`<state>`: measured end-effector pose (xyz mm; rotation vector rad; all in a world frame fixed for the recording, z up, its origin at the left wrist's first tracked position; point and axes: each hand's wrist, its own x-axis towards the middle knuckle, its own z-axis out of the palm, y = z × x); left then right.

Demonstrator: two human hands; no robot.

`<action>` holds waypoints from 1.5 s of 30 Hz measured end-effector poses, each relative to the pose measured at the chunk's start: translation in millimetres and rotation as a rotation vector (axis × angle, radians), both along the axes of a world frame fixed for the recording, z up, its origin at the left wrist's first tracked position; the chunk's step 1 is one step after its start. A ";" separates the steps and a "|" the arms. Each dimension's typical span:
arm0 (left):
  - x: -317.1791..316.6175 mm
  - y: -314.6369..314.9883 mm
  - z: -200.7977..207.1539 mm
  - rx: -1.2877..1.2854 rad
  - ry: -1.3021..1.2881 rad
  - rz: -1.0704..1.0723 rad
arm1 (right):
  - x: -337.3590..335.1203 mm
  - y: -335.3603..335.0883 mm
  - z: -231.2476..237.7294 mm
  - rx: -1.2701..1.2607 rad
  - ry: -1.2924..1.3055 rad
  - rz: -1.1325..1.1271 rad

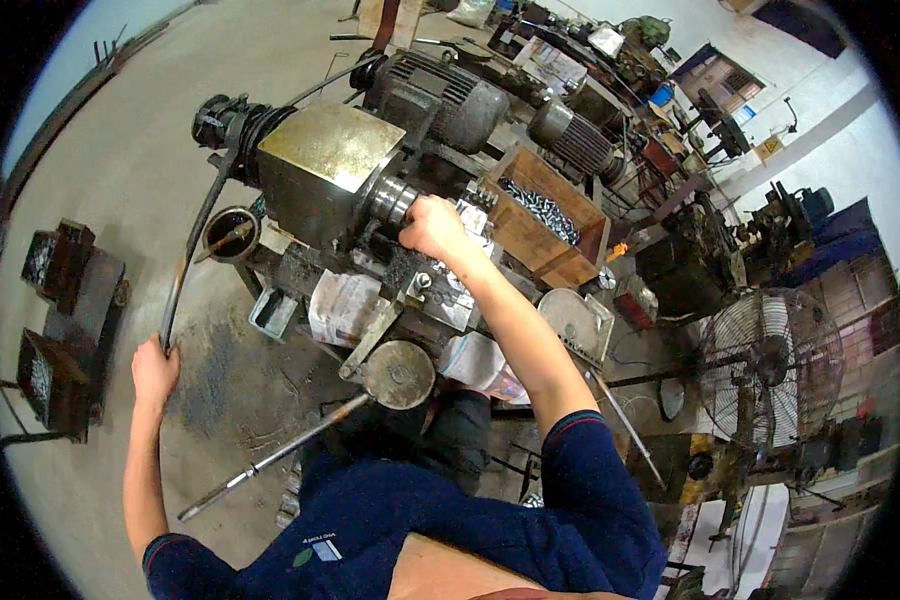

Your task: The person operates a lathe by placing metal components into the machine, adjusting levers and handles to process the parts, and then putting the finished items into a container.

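My left hand (156,370) is wrapped round the lower end of a long dark lever (192,245), which runs up to the rear of a small lathe's headstock (325,160). At the front of that headstock, the fingers of my right hand (433,228) are closed right by the metal spindle nose (394,200). Whatever they pinch there is hidden behind the hand. Below my right wrist lies the metal cross slide (450,295). A second lever (280,455) with a round disc hub (400,375) slants toward me, untouched by either hand.
A wooden box (530,245) of small shiny metal parts stands right of the spindle. Behind the headstock sits an electric motor (440,95). A large fan (770,370) is at the right. Metal bins (55,390) stand on the floor at left.
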<state>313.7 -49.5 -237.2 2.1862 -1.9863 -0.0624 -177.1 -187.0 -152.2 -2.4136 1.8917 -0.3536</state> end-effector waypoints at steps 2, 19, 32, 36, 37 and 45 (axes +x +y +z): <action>38.3 -21.9 6.3 0.032 -0.138 0.046 | -1.4 -0.7 -4.0 -0.014 -0.049 -0.005; 55.9 -104.8 5.6 -0.425 0.068 -0.080 | 43.6 205.8 195.2 -0.642 -0.120 0.857; -114.8 -111.4 -187.6 0.320 0.332 -0.225 | 25.7 313.6 214.2 -0.615 -0.229 0.592; -117.8 -128.3 -174.8 0.387 -0.162 -0.312 | 1.8 329.2 214.3 -0.538 -0.235 0.401; -118.9 -135.3 -166.5 0.376 -0.263 -0.334 | -9.7 329.1 210.6 -0.536 -0.219 0.349; -96.8 -134.2 -150.1 0.280 -0.192 -0.256 | -190.1 343.0 61.5 -0.231 -0.297 -0.559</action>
